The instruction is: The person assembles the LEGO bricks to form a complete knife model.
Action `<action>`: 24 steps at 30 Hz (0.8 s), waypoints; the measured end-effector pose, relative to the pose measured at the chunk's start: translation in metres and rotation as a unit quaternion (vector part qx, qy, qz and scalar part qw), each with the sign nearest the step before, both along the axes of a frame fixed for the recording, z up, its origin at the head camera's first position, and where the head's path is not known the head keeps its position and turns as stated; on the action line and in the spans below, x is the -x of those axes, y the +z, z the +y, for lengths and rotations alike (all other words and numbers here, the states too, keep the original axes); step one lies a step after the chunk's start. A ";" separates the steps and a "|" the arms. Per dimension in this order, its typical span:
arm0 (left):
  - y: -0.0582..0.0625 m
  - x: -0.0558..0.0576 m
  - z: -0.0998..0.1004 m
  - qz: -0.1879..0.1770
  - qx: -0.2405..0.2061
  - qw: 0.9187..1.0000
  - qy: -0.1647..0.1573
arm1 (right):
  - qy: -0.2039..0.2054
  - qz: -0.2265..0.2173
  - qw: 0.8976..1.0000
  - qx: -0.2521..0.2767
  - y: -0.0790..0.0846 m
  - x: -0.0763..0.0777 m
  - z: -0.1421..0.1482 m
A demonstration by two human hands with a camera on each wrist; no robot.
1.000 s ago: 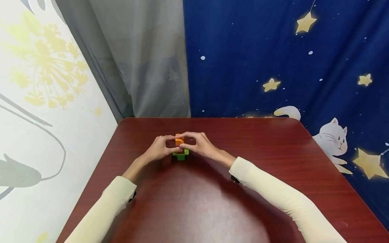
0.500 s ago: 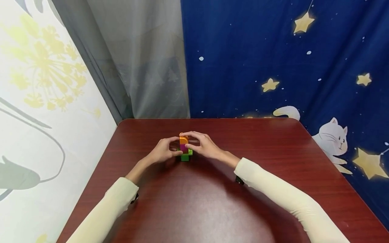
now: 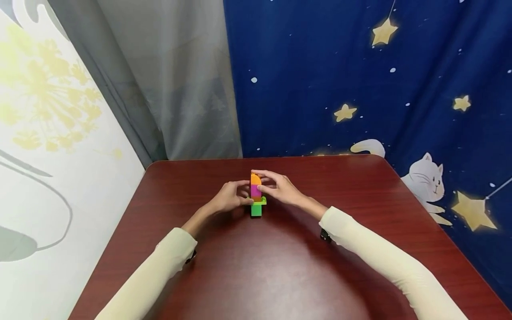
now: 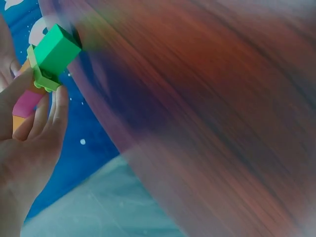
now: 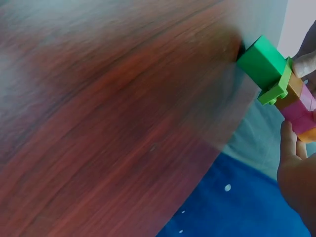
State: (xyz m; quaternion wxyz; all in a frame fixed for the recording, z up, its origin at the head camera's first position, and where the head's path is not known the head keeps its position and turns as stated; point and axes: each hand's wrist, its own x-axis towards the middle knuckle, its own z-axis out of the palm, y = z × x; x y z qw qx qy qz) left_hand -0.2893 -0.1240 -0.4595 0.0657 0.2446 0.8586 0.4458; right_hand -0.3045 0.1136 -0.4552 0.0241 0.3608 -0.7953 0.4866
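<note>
A small tower of toy building bricks stands upright on the table in the head view. At its foot is a green brick (image 3: 256, 210), with a flat lime-green plate (image 3: 262, 202) over it. Above come an orange-brown brick (image 5: 290, 91), a magenta brick (image 3: 255, 190) and a rounded orange brick (image 3: 255, 179) on top. My left hand (image 3: 230, 197) holds the tower from the left, thumb low near the lime plate. From the right, my right hand (image 3: 285, 190) pinches the upper part, its index finger over the orange brick and its thumb at the magenta one.
The dark red wooden table (image 3: 256, 266) reaches back to a blue star-patterned curtain (image 3: 312, 89) and a grey curtain (image 3: 192, 89). A pale printed wall covering (image 3: 52, 178) borders the left side.
The tower and both hands have shifted to the right across the table. Fingers that covered the middle have spread apart, so the magenta brick now shows.
</note>
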 end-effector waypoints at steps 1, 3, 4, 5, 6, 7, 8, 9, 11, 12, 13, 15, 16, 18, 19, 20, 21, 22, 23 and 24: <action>-0.001 0.001 0.002 -0.004 -0.002 1.000 0.003 | -0.007 -0.008 1.000 0.003 -0.001 0.001 0.001; -0.002 0.002 0.006 -0.013 -0.009 1.000 0.009 | -0.023 -0.032 0.999 0.012 -0.002 0.003 0.003; -0.002 0.003 0.008 -0.017 -0.013 1.000 0.013 | -0.030 -0.045 0.998 0.015 -0.004 0.004 0.004; -0.003 0.004 0.010 -0.022 -0.019 0.999 0.015 | -0.036 -0.060 0.997 0.019 -0.005 0.005 0.005; -0.004 0.005 0.012 -0.025 -0.023 0.999 0.016 | -0.039 -0.077 0.996 0.024 -0.006 0.006 0.006; -0.004 0.006 0.013 -0.030 -0.027 0.999 0.019 | -0.040 -0.091 0.995 0.025 -0.008 0.007 0.007; -0.005 0.007 0.015 -0.033 -0.031 0.999 0.023 | -0.041 -0.106 0.993 0.024 -0.010 0.008 0.008; -0.007 0.008 0.016 -0.038 -0.035 0.998 0.026 | -0.042 -0.117 0.992 0.020 -0.012 0.009 0.009; -0.009 0.009 0.019 -0.050 -0.045 0.997 0.033 | -0.045 -0.133 0.990 0.008 -0.015 0.010 0.011; -0.010 0.010 0.020 -0.055 -0.047 0.997 0.038 | -0.047 -0.140 0.989 0.004 -0.016 0.010 0.011; -0.012 0.010 0.021 -0.060 -0.049 0.996 0.043 | -0.049 -0.144 0.988 0.001 -0.018 0.011 0.012; -0.014 0.011 0.022 -0.065 -0.051 0.995 0.050 | -0.056 -0.150 0.987 -0.003 -0.020 0.012 0.012; -0.015 0.012 0.023 -0.067 -0.050 0.995 0.055 | -0.057 -0.151 0.987 -0.003 -0.021 0.013 0.012; -0.018 0.013 0.023 -0.069 -0.046 0.995 0.064 | -0.068 -0.152 0.986 -0.006 -0.022 0.015 0.012; -0.019 0.014 0.023 -0.070 -0.043 0.994 0.068 | -0.075 -0.152 0.986 -0.011 -0.023 0.016 0.011; -0.020 0.015 0.023 -0.071 -0.042 0.994 0.070 | -0.082 -0.153 0.985 -0.016 -0.024 0.017 0.011; -0.021 0.015 0.024 -0.073 -0.040 0.994 0.073 | -0.090 -0.153 0.984 -0.024 -0.026 0.018 0.010; -0.022 0.016 0.023 -0.075 -0.037 0.994 0.074 | -0.098 -0.154 0.983 -0.031 -0.027 0.019 0.010; -0.023 0.016 0.023 -0.076 -0.035 0.994 0.074 | -0.106 -0.156 0.981 -0.039 -0.029 0.020 0.009; -0.024 0.017 0.023 -0.075 -0.033 0.994 0.073 | -0.111 -0.157 0.980 -0.045 -0.030 0.021 0.008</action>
